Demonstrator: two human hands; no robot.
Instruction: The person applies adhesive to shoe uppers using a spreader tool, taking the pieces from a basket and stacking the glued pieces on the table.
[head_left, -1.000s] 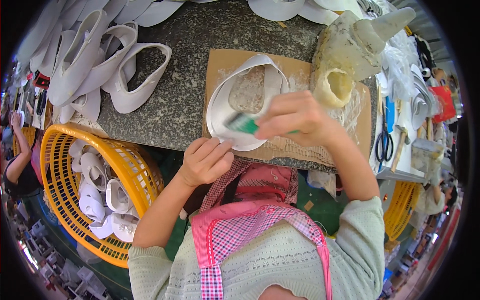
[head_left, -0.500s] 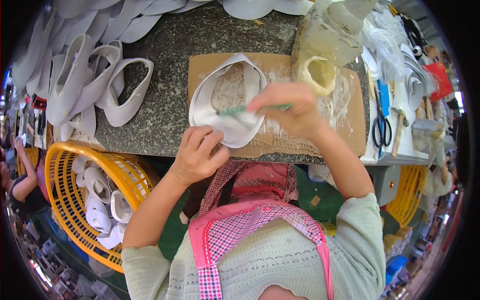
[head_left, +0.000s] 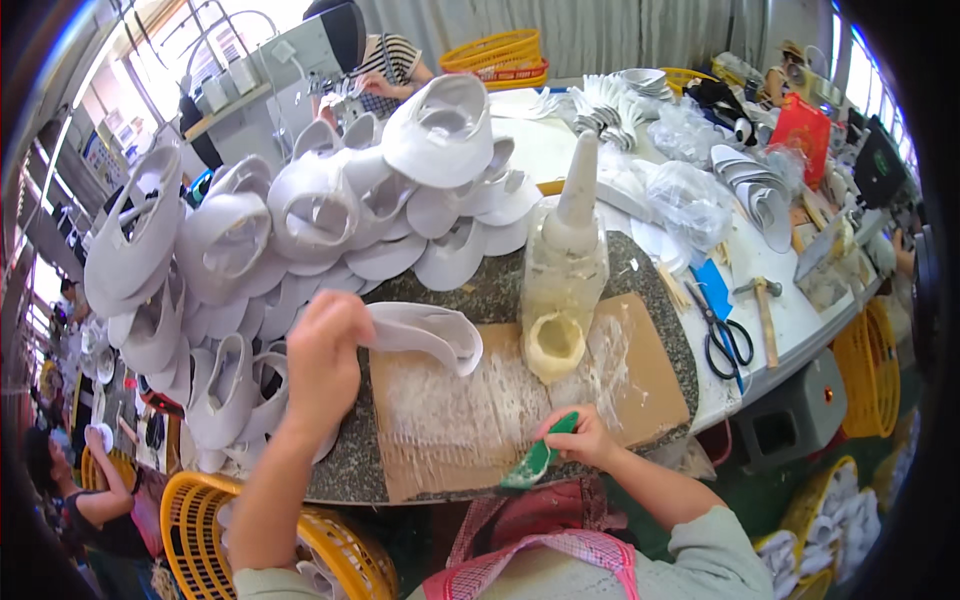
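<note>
L hand (head_left: pixel 330 340), motion-blurred: fingers closed on L end of a white shoe upper (head_left: pixel 430 332). Upper sits over far-L corner of cardboard sheet (head_left: pixel 450 420); can't tell if it's touching. R hand (head_left: pixel 585 438): thumb + fingers pinching a green tool (head_left: pixel 532 462) w/ white residue on it, at near edge of cardboard, tip angled down-L. Cardboard lies on speckled dark slab (head_left: pixel 490 280), smeared w/ whitish residue. Cloudy plastic bottle (head_left: pixel 565 255) lying at far side of cardboard, cut opening twd person, R of upper. Big stack of white uppers (head_left: pixel 320 215) far-L on slab. Yellow basket (head_left: pixel 190 515) below slab, L side, partly behind L forearm. R side table: black-handled scissors (head_left: pixel 728 350), hammer (head_left: pixel 767 325) next to them. Co-worker in striped top (head_left: pixel 395 60) at far side, past stack.
</note>
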